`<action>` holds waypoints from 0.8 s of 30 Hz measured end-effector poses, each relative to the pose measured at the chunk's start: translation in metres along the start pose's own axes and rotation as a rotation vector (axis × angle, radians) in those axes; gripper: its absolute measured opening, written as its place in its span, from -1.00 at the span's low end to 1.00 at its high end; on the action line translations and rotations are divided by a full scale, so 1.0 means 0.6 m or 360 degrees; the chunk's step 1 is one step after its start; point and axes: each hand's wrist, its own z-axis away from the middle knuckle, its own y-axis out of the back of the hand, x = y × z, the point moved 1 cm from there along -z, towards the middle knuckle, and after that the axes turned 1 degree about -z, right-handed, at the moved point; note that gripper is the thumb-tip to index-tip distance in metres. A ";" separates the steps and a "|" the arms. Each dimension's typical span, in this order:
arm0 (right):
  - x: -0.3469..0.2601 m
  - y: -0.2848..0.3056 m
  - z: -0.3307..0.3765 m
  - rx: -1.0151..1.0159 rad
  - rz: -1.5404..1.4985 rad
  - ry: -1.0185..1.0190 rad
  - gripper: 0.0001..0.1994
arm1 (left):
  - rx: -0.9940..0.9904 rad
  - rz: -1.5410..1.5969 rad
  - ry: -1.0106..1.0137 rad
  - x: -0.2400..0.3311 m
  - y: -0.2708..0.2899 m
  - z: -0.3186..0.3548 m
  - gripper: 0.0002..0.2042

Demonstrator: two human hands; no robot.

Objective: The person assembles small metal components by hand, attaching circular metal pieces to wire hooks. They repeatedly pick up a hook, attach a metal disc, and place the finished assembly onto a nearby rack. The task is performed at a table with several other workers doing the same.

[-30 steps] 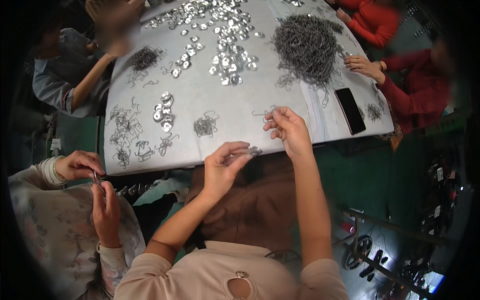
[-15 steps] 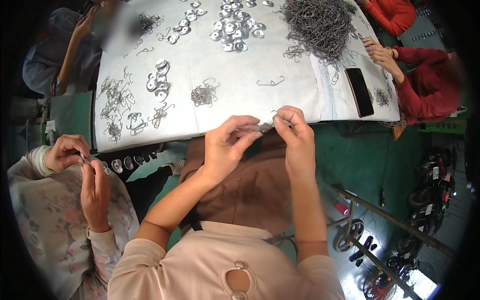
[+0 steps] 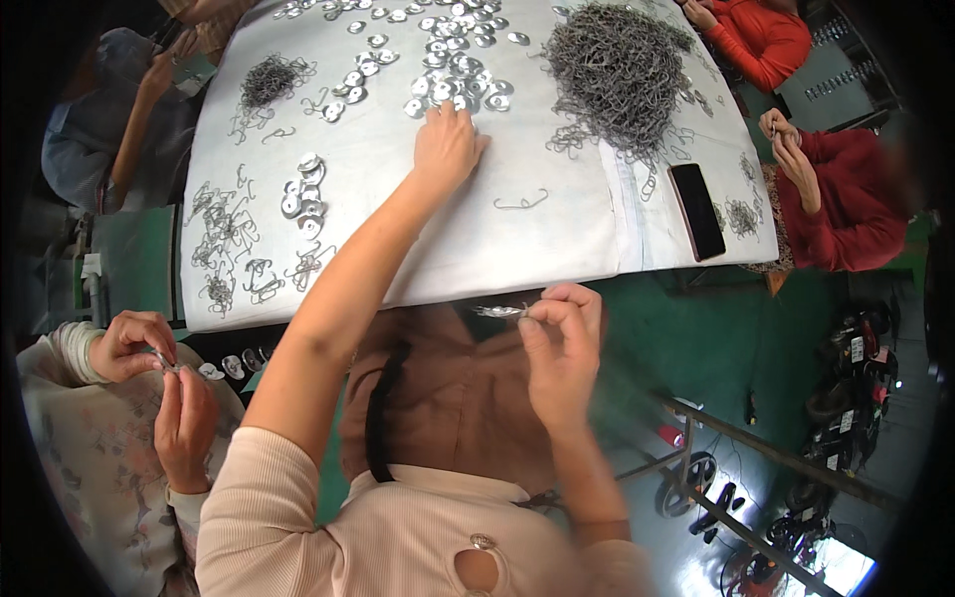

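Note:
My left hand (image 3: 446, 149) reaches far over the white-covered table, its fingertips at the near edge of a pile of shiny silver discs (image 3: 460, 82) with holes. Its thumb stands apart from the fingers, and no grip on a disc shows. Close to my lap, past the table's front edge, my right hand (image 3: 567, 343) pinches a silver metal piece with a thin wire hook (image 3: 502, 310) between thumb and fingertips. Its exact shape is blurred. One loose wire hook (image 3: 522, 201) lies on the cloth to the right of my left forearm.
A big heap of wire hooks (image 3: 622, 80) lies at the back right, near a black phone (image 3: 696, 212). Smaller hook piles (image 3: 221, 224) and a few discs (image 3: 306, 194) are at the left. Other people's hands (image 3: 164, 378) work around the table. A metal frame (image 3: 686, 438) stands at my right.
My left hand has let go of the metal piece and moved forward to the disc pile. My right hand keeps the piece and is lower in view. The view has shifted slightly.

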 end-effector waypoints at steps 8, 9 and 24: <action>0.008 0.003 0.005 -0.0053 -0.0006 0.0044 -0.93 | -0.0260 0.0017 0.0225 -0.010 0.024 -0.012 -0.84; 0.006 0.005 0.010 -0.0067 0.0027 0.0003 -0.93 | -0.0307 0.0419 0.0283 -0.013 0.038 0.012 -0.82; 0.008 -0.031 0.008 -0.0067 -0.0089 0.0037 -0.90 | -0.0367 0.2272 0.0629 0.086 0.208 0.296 -0.86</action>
